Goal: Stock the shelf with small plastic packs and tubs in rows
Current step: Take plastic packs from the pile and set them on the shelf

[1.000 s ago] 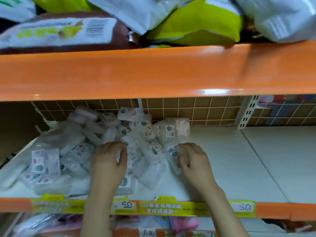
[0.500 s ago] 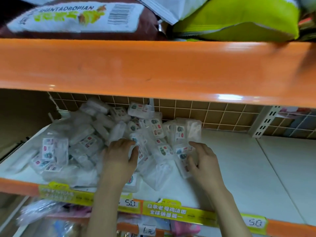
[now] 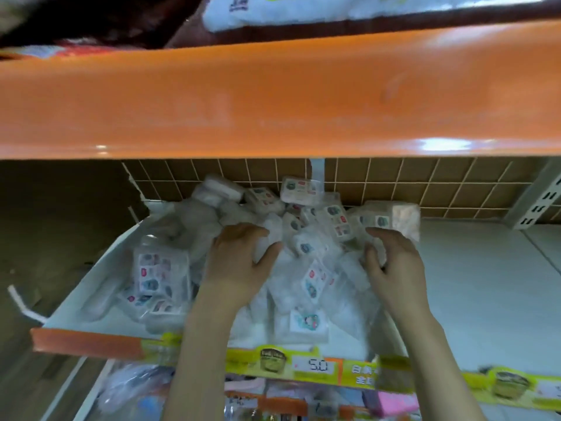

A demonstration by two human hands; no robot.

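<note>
Pile of small clear plastic packs and tubs [image 3: 303,253] sits heaped on the left half of the white shelf [image 3: 473,293], from the back grid panel down to the front edge. No rows, just a jumble; labels face every way. One tub [image 3: 299,189] perches on top of the heap at the back, against the grid. A labelled pack [image 3: 161,275] stands near the shelf's left edge, another [image 3: 308,322] lies flat by the front edge.

Left hand [image 3: 239,265]: palm down on the middle of the pile, fingers curled over a pack, thumb spread right. Looks like a loose grip on the wrapping, not a lift.

Right hand [image 3: 391,265]: at the pile's right side, fingers bent and curled in around a pack there, thumb on its near side. Forearms come in from the front edge, over the yellow price strip [image 3: 303,364].

Versus half a second ago: both hands have moved slightly deeper into the heap and sit wider apart. Right hand's fingers are more hooked now. Pile layout is roughly unchanged. Camera has tilted, so the orange upper shelf [image 3: 273,95] fills more of the view. Right half of the shelf carries no packs.
</note>
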